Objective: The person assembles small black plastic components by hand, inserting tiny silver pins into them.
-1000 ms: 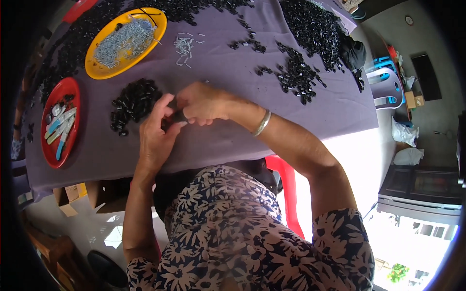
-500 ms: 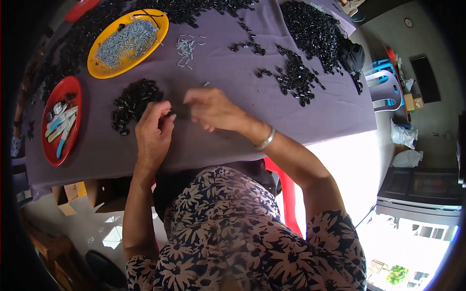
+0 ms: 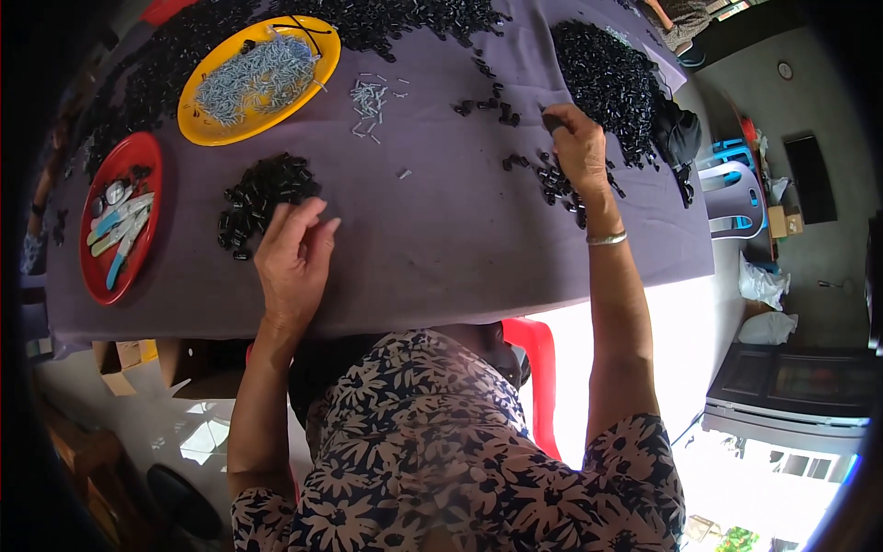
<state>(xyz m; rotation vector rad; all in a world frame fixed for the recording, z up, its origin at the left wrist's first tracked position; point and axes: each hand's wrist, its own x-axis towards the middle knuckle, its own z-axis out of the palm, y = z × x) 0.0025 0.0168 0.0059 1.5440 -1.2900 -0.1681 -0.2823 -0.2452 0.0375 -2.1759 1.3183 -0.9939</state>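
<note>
My left hand (image 3: 294, 262) rests at the near edge of a small heap of black plastic pieces (image 3: 262, 195). Its fingers are loosely curled, the thumb apart from them, and I see nothing between them. Farther right, my right hand (image 3: 579, 152) is closed round a small dark object (image 3: 552, 120) whose kind I cannot make out. That hand is above a scattered group of black pieces (image 3: 556, 184) and partly hides them. A single small grey pin (image 3: 405, 173) lies between my hands, and several more grey pins (image 3: 369, 99) lie loose beyond it.
A yellow plate (image 3: 191, 129) holds many grey pins. On the left, a red tray (image 3: 152, 175) carries knives (image 3: 118, 267) with coloured handles. Large heaps of black pieces (image 3: 602, 78) lie along the far and right parts of the purple tablecloth (image 3: 441, 267).
My right hand has moved away from the left hand, right and outward to the scattered black pieces. The left hand has stayed near its heap, and the black piece at its fingertips no longer shows.
</note>
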